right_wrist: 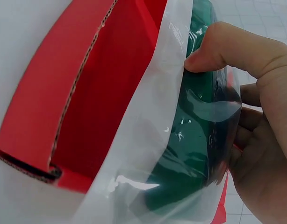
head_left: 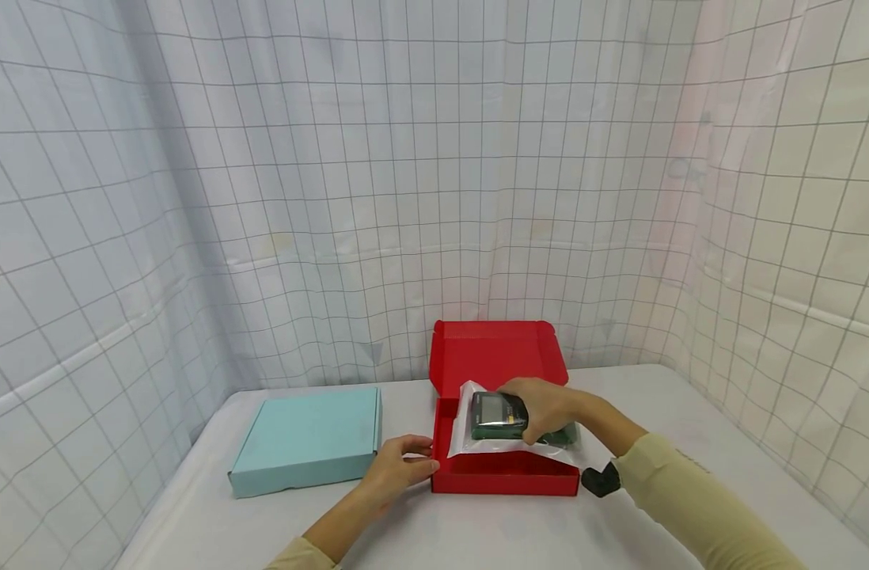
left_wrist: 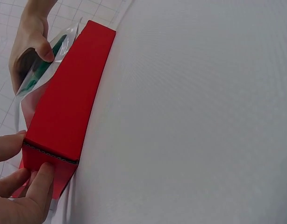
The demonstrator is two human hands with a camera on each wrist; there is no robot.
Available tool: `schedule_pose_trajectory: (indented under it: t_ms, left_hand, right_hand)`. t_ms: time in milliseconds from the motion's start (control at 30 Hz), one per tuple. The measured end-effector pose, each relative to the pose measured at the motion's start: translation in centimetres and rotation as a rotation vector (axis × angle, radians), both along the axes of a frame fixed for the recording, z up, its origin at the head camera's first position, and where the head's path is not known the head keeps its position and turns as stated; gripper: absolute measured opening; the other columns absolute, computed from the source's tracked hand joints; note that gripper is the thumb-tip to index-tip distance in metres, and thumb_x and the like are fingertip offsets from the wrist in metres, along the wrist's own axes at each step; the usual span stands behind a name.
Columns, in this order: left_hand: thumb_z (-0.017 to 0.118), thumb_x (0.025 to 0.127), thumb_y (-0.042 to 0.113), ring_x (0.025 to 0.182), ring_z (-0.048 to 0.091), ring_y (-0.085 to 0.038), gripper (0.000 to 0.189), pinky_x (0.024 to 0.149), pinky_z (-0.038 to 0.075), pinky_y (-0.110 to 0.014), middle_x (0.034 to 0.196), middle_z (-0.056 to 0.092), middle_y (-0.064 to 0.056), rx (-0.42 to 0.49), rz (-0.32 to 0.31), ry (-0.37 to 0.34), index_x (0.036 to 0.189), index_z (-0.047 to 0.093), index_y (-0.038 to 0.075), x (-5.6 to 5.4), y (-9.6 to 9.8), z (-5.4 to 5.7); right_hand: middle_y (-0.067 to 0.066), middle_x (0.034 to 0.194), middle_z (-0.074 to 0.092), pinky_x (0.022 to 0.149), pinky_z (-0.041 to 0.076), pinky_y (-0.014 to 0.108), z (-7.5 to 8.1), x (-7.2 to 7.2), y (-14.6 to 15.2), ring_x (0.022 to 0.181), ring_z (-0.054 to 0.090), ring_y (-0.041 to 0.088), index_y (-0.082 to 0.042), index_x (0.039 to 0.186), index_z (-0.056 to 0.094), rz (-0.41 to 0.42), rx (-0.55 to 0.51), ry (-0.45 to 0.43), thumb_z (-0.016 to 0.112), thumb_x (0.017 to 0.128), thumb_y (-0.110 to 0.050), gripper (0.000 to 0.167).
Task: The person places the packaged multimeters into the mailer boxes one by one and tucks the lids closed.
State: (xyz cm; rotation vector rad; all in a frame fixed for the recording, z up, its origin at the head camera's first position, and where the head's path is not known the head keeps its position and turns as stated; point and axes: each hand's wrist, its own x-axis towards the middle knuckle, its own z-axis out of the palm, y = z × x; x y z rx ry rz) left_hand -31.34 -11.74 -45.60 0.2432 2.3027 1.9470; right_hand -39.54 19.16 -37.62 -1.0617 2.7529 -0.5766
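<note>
In the head view my right hand (head_left: 541, 405) grips a multimeter (head_left: 493, 412) with a green case and a grey screen. A clear plastic bag (right_wrist: 134, 184) with a white side wraps it. The bag lies tilted over the open red box (head_left: 506, 484), its front edge above the box's hollow. In the right wrist view the thumb presses the green edge, and the other fingers go behind the bag, partly hidden. My left hand (head_left: 399, 471) rests at the box's left wall; in the left wrist view its fingertips (left_wrist: 43, 175) touch the end face and upper edge.
The red lid (head_left: 495, 356) stands raised behind the box. A closed light blue box (head_left: 309, 435) lies to the left on the white-covered table (head_left: 477, 530). By the right cuff is a small black object (head_left: 601, 480). Grid-patterned curtains (head_left: 420, 198) enclose the back and sides.
</note>
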Motion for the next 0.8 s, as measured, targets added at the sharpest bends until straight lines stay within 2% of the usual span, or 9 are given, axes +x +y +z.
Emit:
schedule_pose_trajectory:
  t_ms: [400, 667, 800]
  left_hand:
    - [0.078, 0.092, 0.006, 0.098, 0.066, -0.024, 0.046, 0.086, 0.06, -0.04, 0.117, 0.063, -0.013, -0.005, -0.005, 0.011, 0.132, 0.06, -0.006, -0.2, -0.1, 0.0]
    - [0.078, 0.092, 0.006, 0.099, 0.066, -0.024, 0.047, 0.087, 0.06, -0.04, 0.118, 0.063, -0.014, 0.021, -0.019, 0.004, 0.133, 0.059, -0.008, 0.0, 0.0, 0.1]
    - [0.078, 0.093, 0.008, 0.1, 0.066, -0.024, 0.049, 0.087, 0.06, -0.041, 0.119, 0.062, -0.014, 0.029, -0.018, -0.01, 0.134, 0.058, -0.008, -0.1, 0.0, 0.0]
  right_hand:
    - [-0.006, 0.123, 0.055, 0.085, 0.056, 0.035, -0.3, 0.3, -1.6, 0.114, 0.05, 0.018, -0.012, 0.142, 0.054, 0.02, 0.036, -0.018, 0.094, 0.062, -0.022, 0.09]
    - [-0.007, 0.121, 0.054, 0.081, 0.054, 0.03, -1.2, 0.4, -2.1, 0.111, 0.05, 0.016, -0.013, 0.14, 0.055, 0.062, 0.051, -0.008, 0.091, 0.064, -0.022, 0.085]
    - [-0.008, 0.122, 0.054, 0.079, 0.055, 0.028, -1.5, 0.3, -2.4, 0.113, 0.05, 0.016, -0.015, 0.14, 0.056, 0.054, 0.061, -0.015, 0.092, 0.064, -0.023, 0.085]
